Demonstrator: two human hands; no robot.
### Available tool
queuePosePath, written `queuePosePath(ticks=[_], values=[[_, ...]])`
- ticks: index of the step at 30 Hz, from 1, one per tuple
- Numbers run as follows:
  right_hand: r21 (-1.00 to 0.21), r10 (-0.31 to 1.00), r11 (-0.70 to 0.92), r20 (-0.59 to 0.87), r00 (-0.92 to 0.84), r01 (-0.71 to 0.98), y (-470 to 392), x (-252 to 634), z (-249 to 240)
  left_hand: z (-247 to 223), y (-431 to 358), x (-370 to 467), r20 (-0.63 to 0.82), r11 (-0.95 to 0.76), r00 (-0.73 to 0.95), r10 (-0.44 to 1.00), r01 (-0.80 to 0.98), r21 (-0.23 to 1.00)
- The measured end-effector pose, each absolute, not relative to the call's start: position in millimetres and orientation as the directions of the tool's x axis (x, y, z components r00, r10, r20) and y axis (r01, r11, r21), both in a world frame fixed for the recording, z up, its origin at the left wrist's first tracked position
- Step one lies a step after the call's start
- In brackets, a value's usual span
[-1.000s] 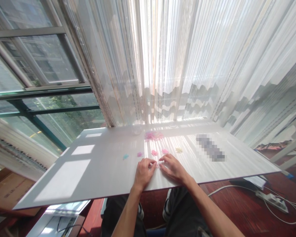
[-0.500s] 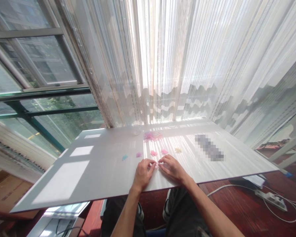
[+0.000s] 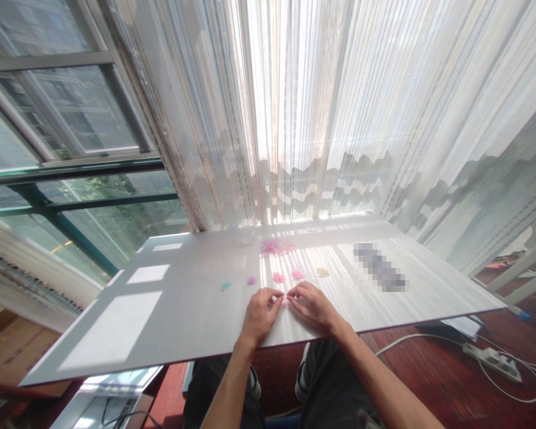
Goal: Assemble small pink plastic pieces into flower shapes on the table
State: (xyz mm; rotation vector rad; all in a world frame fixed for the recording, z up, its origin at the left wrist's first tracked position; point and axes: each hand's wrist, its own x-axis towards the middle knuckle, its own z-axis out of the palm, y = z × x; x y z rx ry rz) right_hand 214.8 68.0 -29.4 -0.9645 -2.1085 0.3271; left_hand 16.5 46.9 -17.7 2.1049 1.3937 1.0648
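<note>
At the white rectangular table (image 3: 183, 310), apparently handling tiny pale-pink pieces (image 3: 284, 303) with left hand (image 3: 259, 314) and right hand (image 3: 313, 305) nearly pinched closed, exact hold unclear, needing steadiness.

Worktop (image 3: 187, 316): white, flat, dark along its near edge, with patches and stripes of sunlight across the surface. A large loose pile of mixed pink and purple pieces (image 3: 277, 247) lies toward the far side. Nearer, in a spaced row from left to right: turquoise pieces (image 3: 226, 286), purple pieces (image 3: 251, 280), coral-pink pieces (image 3: 279, 277), pink pieces (image 3: 297, 274) and pale yellow pieces (image 3: 323, 271). A clear round item (image 3: 247, 236) stands left of the large pile. An elongated item (image 3: 379, 267) at right is pixelated; identity undeterminable.
</note>
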Motion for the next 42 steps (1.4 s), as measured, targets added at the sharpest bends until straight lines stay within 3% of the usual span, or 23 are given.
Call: queuePosePath(ticks=[42], values=[[-0.54, 0.702, 0.711, 0.583, -0.409, 0.451, 69.2, 215.3, -34.7, -18.1, 46.5, 16.9, 0.356, -0.407, 0.206, 0.912, 0.574, 0.71]])
